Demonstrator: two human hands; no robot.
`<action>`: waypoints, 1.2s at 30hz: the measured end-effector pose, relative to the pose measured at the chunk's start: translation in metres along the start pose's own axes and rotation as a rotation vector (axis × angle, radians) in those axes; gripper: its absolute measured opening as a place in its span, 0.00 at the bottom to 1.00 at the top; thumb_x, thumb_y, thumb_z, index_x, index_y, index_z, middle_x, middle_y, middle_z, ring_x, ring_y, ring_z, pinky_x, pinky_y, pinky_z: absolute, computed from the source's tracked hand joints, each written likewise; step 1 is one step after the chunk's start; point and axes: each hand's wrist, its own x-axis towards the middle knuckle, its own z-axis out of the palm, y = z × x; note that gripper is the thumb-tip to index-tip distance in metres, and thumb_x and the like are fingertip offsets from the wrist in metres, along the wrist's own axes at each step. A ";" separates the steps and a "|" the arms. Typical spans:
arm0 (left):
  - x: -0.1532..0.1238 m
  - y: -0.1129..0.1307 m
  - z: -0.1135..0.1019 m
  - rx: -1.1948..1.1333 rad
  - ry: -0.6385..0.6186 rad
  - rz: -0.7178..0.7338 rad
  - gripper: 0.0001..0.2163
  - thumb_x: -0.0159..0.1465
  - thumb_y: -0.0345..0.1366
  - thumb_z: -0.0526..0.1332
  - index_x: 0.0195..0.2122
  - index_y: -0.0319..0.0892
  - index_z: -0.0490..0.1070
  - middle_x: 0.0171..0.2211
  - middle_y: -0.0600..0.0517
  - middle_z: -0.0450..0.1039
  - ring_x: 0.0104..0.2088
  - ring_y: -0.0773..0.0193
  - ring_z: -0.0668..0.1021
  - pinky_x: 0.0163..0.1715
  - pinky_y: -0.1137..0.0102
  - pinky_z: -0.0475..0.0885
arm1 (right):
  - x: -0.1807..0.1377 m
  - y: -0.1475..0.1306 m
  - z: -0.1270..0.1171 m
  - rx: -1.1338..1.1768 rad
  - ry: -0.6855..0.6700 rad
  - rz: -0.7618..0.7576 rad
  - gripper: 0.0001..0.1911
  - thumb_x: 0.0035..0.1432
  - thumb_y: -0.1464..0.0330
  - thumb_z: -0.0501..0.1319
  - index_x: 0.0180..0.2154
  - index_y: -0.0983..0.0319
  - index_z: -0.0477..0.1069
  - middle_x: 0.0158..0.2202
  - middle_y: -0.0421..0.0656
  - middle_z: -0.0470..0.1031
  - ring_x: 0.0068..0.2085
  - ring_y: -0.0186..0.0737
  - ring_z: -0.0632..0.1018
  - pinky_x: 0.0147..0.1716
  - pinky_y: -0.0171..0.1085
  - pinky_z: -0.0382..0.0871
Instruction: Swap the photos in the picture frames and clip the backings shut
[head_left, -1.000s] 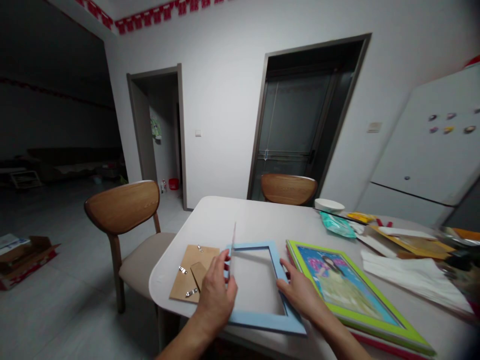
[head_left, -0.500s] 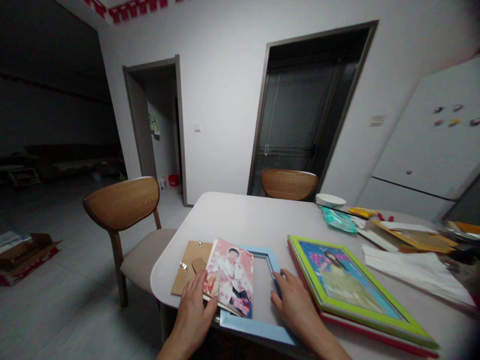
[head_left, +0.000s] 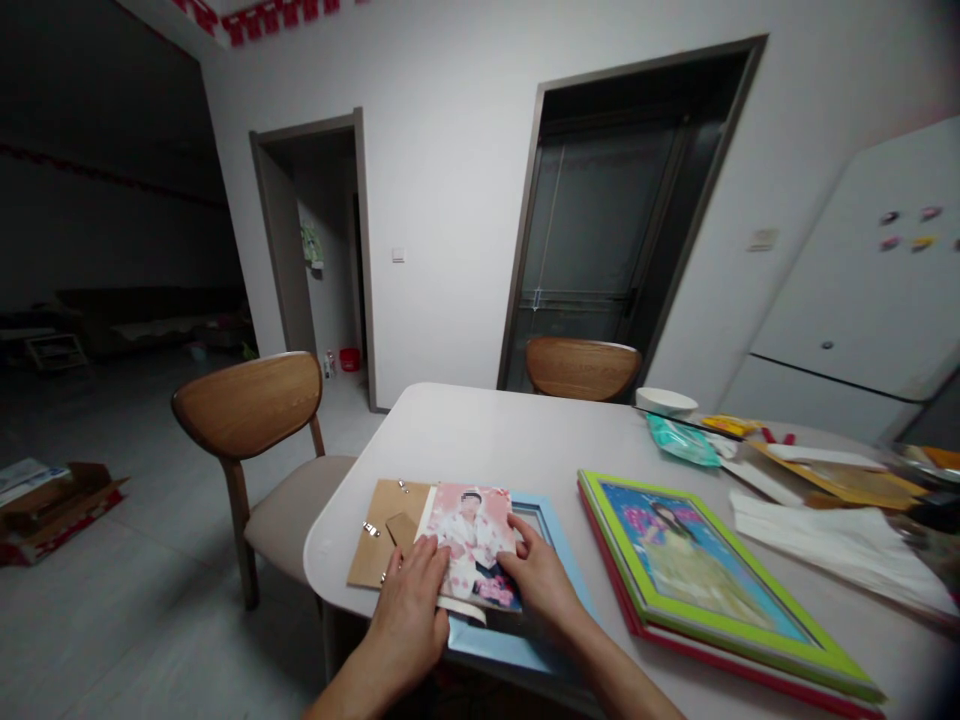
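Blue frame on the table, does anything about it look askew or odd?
Yes, slightly: the pink photo covers the left side of the blue frame instead of sitting squarely within its opening, so the two look misaligned. I can see nothing spilled or broken.

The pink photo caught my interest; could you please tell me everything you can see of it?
The pink photo is a rectangular, paper-like print of a person in pale, patterned clothing, with pink flowers at its lower right. It is picture side up over the light-blue frame, covering part of its opening. The left hand touches its lower left, the right hand its right edge.
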 end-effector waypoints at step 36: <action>0.026 0.035 0.009 -1.655 0.392 -0.350 0.21 0.53 0.36 0.57 0.48 0.36 0.58 0.40 0.45 0.72 0.41 0.56 0.73 0.39 0.65 0.68 | -0.018 -0.032 -0.022 0.531 0.025 0.194 0.30 0.44 0.71 0.51 0.52 0.65 0.50 0.34 0.47 0.75 0.30 0.42 0.76 0.25 0.36 0.68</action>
